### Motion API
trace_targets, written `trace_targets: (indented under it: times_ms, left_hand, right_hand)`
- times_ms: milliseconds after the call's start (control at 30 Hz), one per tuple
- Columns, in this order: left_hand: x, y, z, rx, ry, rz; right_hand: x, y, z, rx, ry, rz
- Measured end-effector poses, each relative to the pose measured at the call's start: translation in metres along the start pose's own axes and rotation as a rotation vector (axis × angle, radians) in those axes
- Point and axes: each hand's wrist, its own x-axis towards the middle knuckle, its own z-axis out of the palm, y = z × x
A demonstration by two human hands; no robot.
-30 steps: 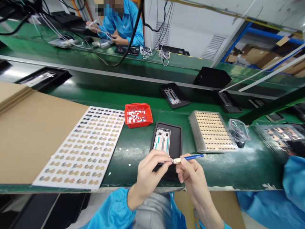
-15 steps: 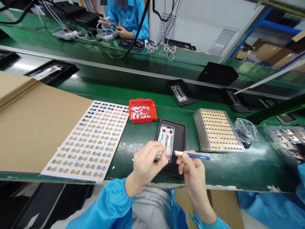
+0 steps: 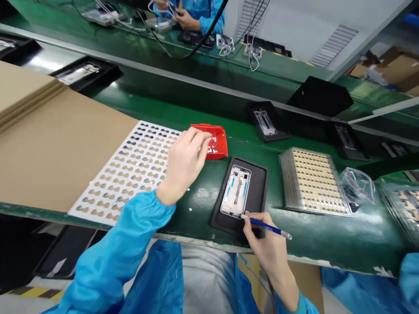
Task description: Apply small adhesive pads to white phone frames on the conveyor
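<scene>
My left hand [image 3: 183, 162] reaches out over the front rim of a small red bin [image 3: 218, 140] of tiny parts, its fingers bent and close together above the bin; whether they hold anything is hidden. My right hand [image 3: 264, 242] grips a blue pen-like tool [image 3: 266, 226], whose tip touches the lower right corner of a white phone frame [image 3: 236, 190]. The frame lies in a black tray [image 3: 257, 196] on the green bench in front of me.
A white sheet of small tan stickers [image 3: 131, 168] lies left of the bin on brown cardboard [image 3: 55, 144]. A stack of gold-patterned sheets [image 3: 312, 181] and a plastic bag [image 3: 358, 183] sit to the right. More black trays ride the conveyor behind. Another person works at the far bench.
My left hand left the phone frame and moved up and left to the red bin. My right hand lowered the tool tip onto the frame's corner. The view tilted downward.
</scene>
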Motion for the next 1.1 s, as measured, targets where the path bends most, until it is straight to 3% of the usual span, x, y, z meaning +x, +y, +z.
trace_targets:
  times_ms: [67,167,300,433,567,800,967,1100]
  left_hand:
    - [-0.017,0.021,-0.017,-0.056,-0.014,0.042]
    - [-0.047,0.050,-0.031,-0.143,-0.131,0.110]
    - [-0.084,0.071,-0.024,-0.281,-0.286,0.191]
    - [-0.109,0.076,-0.009,-0.324,-0.426,0.232]
    - [-0.120,0.077,-0.002,-0.286,-0.548,0.258]
    - [-0.130,0.077,0.011,-0.162,-0.587,0.348]
    - [-0.137,0.072,0.012,-0.077,-0.633,0.436]
    - [-0.141,0.075,0.010,-0.024,-0.638,0.496]
  right_hand:
    - [-0.001,0.000,0.001,-0.062,0.014,-0.053]
    - [-0.003,0.001,0.000,-0.156,0.002,-0.086]
    - [-0.003,-0.002,-0.002,-0.217,-0.022,-0.119]
    - [0.000,-0.007,-0.005,-0.240,-0.071,-0.150]
    - [0.002,-0.010,-0.007,-0.303,-0.100,-0.153]
    - [0.005,-0.014,-0.009,-0.326,-0.124,-0.174]
    - [0.000,-0.009,-0.008,-0.029,-0.097,0.019]
    - [-0.008,-0.006,-0.014,0.272,0.075,0.272]
